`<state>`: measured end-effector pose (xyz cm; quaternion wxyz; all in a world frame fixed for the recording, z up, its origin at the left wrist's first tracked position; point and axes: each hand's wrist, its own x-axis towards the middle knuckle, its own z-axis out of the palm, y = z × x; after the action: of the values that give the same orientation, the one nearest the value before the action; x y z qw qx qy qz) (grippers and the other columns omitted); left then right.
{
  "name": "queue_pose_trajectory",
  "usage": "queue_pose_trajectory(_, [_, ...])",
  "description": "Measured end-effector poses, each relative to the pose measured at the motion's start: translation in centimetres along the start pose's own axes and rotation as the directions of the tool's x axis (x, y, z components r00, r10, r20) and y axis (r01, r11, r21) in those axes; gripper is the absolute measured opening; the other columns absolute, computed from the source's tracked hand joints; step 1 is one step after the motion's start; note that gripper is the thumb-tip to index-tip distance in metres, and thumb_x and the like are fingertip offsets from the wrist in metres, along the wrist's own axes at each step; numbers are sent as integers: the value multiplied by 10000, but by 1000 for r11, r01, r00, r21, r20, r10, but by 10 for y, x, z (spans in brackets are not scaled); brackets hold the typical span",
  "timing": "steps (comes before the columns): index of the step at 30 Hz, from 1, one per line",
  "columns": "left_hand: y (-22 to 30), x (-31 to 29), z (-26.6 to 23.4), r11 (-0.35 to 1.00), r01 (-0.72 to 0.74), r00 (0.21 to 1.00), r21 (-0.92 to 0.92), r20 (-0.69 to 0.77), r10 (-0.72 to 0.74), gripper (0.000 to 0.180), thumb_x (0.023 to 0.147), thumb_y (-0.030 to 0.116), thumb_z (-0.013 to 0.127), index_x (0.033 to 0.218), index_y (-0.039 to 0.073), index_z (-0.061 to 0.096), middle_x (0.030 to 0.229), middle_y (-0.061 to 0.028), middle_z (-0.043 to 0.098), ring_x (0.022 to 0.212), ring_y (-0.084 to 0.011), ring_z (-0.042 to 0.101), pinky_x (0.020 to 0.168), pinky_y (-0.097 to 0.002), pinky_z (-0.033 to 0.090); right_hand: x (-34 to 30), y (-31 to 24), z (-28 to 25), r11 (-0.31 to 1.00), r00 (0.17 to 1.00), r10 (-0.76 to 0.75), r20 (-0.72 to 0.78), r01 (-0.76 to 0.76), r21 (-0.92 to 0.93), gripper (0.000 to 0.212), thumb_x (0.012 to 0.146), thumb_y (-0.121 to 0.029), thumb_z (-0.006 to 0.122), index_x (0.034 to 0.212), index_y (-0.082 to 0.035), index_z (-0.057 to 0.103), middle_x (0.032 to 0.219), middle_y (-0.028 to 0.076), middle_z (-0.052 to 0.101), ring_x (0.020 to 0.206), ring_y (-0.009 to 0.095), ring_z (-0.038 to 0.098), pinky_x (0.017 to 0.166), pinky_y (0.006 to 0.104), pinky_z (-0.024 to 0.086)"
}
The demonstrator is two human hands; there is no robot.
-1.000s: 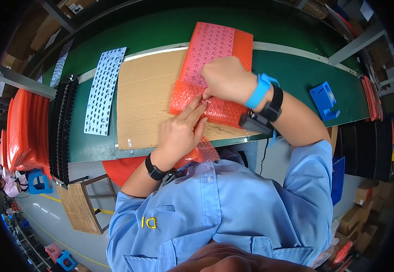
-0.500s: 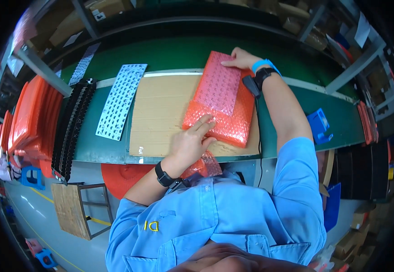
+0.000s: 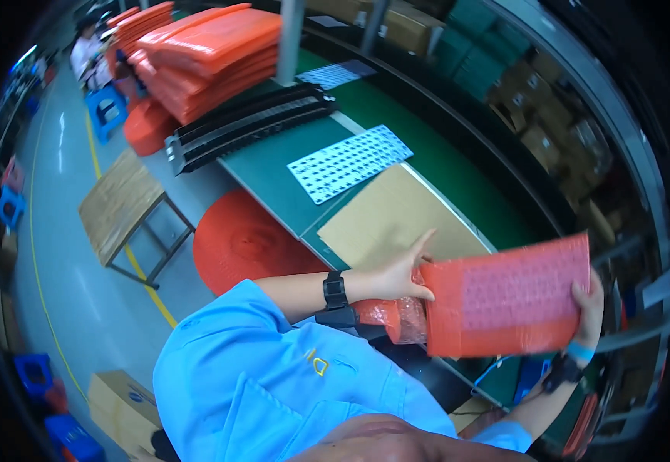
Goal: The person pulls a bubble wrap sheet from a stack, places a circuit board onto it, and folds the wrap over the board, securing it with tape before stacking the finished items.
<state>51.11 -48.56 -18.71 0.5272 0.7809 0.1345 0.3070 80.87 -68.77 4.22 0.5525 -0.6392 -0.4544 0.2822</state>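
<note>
A red bubble-wrap pouch (image 3: 447,308) is held up in front of me, past the near right part of the cardboard sheet (image 3: 385,212). Through its film shows a pinkish panel (image 3: 520,289) with rows of small marks. My right hand (image 3: 591,308) grips the pouch's right edge, thumb on the face and the other fingers mostly hidden. At the opposite edge, my left hand (image 3: 400,273) has its fingers spread and touches the pouch. Crumpled bubble wrap (image 3: 404,317) hangs just below the left hand.
A white panel with dark marks (image 3: 350,163) lies on the green table (image 3: 262,181). Beyond it are a black slotted rack (image 3: 254,123) and stacked red pouches (image 3: 208,58). A red round stool (image 3: 246,242) and a wooden stool (image 3: 123,204) stand left. Another person (image 3: 88,58) sits far off.
The pouch has come up off the cardboard and turned sideways. My right hand moved from its top to its right edge; my left hand shifted to its left edge. The view swung left.
</note>
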Motion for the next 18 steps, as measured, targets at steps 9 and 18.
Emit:
queue_pose_trajectory(9, [23, -76, -72, 574, 316, 942, -756, 323, -92, 602, 975, 224, 635, 1480, -12, 408, 1437, -137, 530, 1284, -250, 541, 1095, -393, 424, -10, 57, 91, 894, 988, 84, -129, -18, 447, 409, 1013, -204, 570, 1346, 28, 520, 1218, 155, 657, 1088, 254, 660, 951, 352, 532])
queue_pose_trajectory(18, [87, -185, -238, 650, -270, 771, -710, -564, -295, 261, 923, 218, 620, 1117, 46, 593, 782, -69, 644, 477, -122, 505, 399, -253, 372, 6, 57, 197, 934, 906, -81, 415, -76, 349, 512, 1013, -258, 578, 1431, -18, 405, 1435, 122, 476, 1145, 207, 609, 877, 328, 541])
